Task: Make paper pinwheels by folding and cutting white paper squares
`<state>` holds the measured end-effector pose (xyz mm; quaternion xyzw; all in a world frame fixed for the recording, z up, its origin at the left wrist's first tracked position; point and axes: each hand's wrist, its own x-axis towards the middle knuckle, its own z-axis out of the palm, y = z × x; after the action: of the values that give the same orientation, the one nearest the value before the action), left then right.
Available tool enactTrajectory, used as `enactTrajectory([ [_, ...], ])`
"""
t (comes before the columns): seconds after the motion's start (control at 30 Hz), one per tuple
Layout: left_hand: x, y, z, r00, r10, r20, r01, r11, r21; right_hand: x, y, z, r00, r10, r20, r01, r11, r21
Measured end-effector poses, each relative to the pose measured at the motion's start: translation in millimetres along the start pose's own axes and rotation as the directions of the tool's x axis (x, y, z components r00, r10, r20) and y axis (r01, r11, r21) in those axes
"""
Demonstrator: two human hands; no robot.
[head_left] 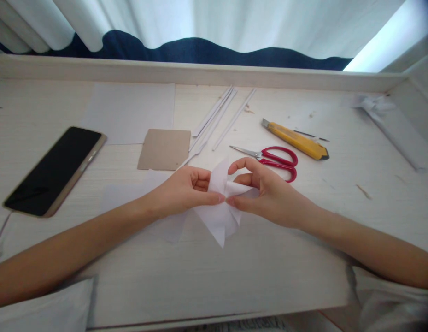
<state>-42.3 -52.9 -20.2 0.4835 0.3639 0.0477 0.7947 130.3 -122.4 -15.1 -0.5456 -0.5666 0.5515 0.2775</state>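
Both hands hold a white paper pinwheel shape (217,221) above the table, its pointed flaps spreading up, down and to the right. My left hand (189,191) pinches it near the centre, thumb in front and fingers curled behind. From the other side my right hand (265,191) grips it, the thumb tip meeting the left thumb near the middle and the index finger arched over a curled flap. Just beyond my right hand lie red-handled scissors (279,157), partly covered by it. White paper (127,193) lies under my left forearm.
A yellow utility knife (296,140) lies behind the scissors. Narrow paper strips (217,115), a brown cardboard square (165,150) and a white sheet (141,110) are farther back. A phone (55,170) rests at left, a wrapped white stick (389,131) at right. A raised ledge (200,76) borders the back.
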Motion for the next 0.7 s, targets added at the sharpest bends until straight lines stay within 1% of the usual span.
enactTrajectory([
  [0.07, 0, -1, -0.4, 1.0, 0.028, -0.006, -0.028, 1.0, -0.014, -1, -2, -2, 0.997, -0.063, -0.05, 0.055, 0.987, -0.153],
  [0.1, 0, -1, -0.8, 0.999, 0.04, -0.015, -0.04, 0.999, -0.015, -2, -5, -4, 0.988, -0.124, -0.095, 0.096, 0.962, -0.256],
  [0.13, 0, -2, -1.3, 0.998, 0.05, -0.03, -0.051, 0.999, -0.013, -3, -8, -6, 0.968, -0.205, -0.143, 0.14, 0.918, -0.371],
  [0.17, 0, -2, -1.8, 0.997, 0.059, -0.046, -0.06, 0.998, -0.01, -4, -11, -9, 0.937, -0.301, -0.176, 0.184, 0.855, -0.485],
  [0.2, 0, -1, -2.2, 0.995, 0.071, -0.065, -0.071, 0.997, -0.008, -5, -15, -11, 0.901, -0.397, -0.173, 0.229, 0.775, -0.589],
  [0.23, 0, -1, -2.6, 0.993, 0.084, -0.083, -0.085, 0.996, -0.008, -6, -18, -14, 0.865, -0.486, -0.125, 0.283, 0.678, -0.678],
  [0.27, 0, -1, -2.9, 0.99, 0.096, -0.098, -0.098, 0.995, -0.008, -8, -21, -15, 0.829, -0.558, -0.041, 0.345, 0.568, -0.748],
  [0.3, 0, -1, -3.1, 0.987, 0.112, -0.113, -0.114, 0.993, -0.008, -9, -23, -16, 0.795, -0.603, 0.06, 0.406, 0.457, -0.791],
  [0.33, 0, -1, -3.2, 0.984, 0.127, -0.125, -0.129, 0.992, -0.007, -9, -24, -15, 0.762, -0.628, 0.159, 0.464, 0.358, -0.81],
  [0.37, 0, -1, -3.3, 0.982, 0.135, -0.132, -0.137, 0.991, -0.006, -10, -24, -14, 0.73, -0.639, 0.242, 0.512, 0.278, -0.813],
  [0.4, 1, -1, -3.3, 0.981, 0.141, -0.136, -0.143, 0.99, -0.004, -11, -23, -12, 0.703, -0.646, 0.298, 0.545, 0.22, -0.809],
  [0.5, 1, -3, -3.5, 0.977, 0.158, -0.144, -0.16, 0.987, -0.007, -11, -16, -5, 0.64, -0.669, 0.377, 0.6, 0.129, -0.789],
  [0.57, 1, -5, -3.6, 0.974, 0.165, -0.153, -0.168, 0.986, -0.011, -11, -12, -1, 0.608, -0.685, 0.401, 0.623, 0.099, -0.776],
  [0.63, 2, -5, -3.4, 0.973, 0.166, -0.159, -0.172, 0.985, -0.021, -10, -11, 0, 0.605, -0.695, 0.389, 0.627, 0.114, -0.771],
  [0.7, 2, -5, -2.6, 0.972, 0.172, -0.159, -0.18, 0.983, -0.038, -9, -11, -1, 0.629, -0.701, 0.336, 0.605, 0.17, -0.778],
])
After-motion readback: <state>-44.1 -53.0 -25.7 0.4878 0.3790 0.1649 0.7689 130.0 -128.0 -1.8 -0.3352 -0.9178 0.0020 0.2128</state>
